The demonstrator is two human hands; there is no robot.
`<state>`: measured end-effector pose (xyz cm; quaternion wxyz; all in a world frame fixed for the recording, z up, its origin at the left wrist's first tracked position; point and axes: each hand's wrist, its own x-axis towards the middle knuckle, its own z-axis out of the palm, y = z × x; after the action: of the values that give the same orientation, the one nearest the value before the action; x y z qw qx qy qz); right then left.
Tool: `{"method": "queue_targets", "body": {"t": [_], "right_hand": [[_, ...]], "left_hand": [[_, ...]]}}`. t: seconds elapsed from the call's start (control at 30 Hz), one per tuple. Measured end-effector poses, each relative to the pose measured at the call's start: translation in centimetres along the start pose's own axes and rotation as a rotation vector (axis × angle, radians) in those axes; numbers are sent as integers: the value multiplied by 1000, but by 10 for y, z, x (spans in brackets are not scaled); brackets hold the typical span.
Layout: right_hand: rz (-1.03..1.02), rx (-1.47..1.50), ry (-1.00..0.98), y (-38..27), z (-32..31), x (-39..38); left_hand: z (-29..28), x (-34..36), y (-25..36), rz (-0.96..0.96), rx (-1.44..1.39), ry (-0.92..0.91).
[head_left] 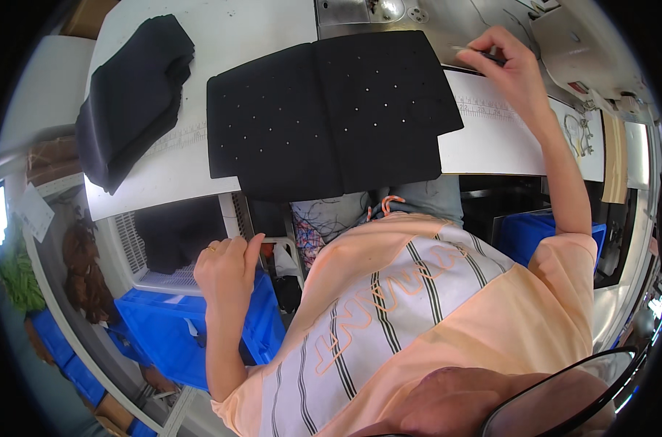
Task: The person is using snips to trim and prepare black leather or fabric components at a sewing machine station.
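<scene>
Tool half-hidden in right hand

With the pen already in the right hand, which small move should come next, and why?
Probably lower the right hand with its thin pen onto the black dotted fabric panel. It is raised beyond the panel's far right corner, while the left hand rests at the white basket, off the table.

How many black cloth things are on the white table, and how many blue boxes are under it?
Black fabric pieces on the white table: 2, a flat dotted panel and a folded pile.
Blue plastic crates below the table: 2, one by the left hand, crate, and one on the right.
Total: 4
</scene>
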<state>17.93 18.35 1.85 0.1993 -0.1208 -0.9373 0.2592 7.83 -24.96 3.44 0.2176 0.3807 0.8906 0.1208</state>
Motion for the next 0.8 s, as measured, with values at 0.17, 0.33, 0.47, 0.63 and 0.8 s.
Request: {"method": "queue_targets", "body": {"t": [0.17, 0.33, 0.47, 0.63, 0.8], "right_hand": [[302, 179, 149, 34, -10, -2], [104, 172, 210, 40, 7, -3], [228, 277, 171, 34, 8, -10], [-126, 426, -278, -82, 64, 43], [-827, 326, 5, -149, 167, 133]], "left_hand": [[12, 33, 75, 323, 211, 299], [18, 72, 59, 570, -22, 382], [-47, -12, 9, -217, -473, 455], [-83, -211, -61, -532, 197, 1078], [15, -306, -121, -585, -293, 1151]]}}
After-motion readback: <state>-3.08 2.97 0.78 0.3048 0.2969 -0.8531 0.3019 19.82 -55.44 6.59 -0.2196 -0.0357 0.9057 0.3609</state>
